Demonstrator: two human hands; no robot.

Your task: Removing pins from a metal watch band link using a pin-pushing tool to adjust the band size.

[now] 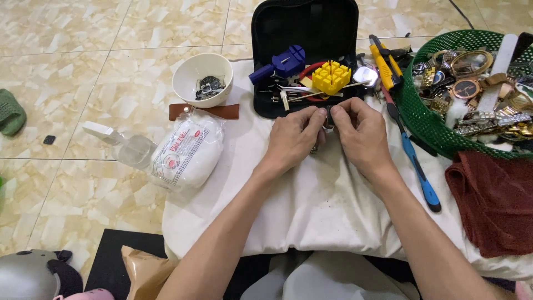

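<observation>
Small object [327, 123] mostly hidden between fingertips [321, 114]

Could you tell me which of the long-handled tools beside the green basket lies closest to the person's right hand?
The blue-handled tool, lying on the white cloth beside the right hand; the yellow-handled tool sits farther up, by the black case.

I work on the floor of a home, turned into a small watch-repair spot. Beige marbled floor tiles [83, 111] surround a white cloth [311, 205] spread as my bench. An open black tool case [277, 25] holds a yellow watch holder block [331, 76] and a blue case opener [280, 64], a green plastic basket [427, 119] brims with wristwatches [472, 89], and a white bowl [191, 72] keeps small parts.
</observation>
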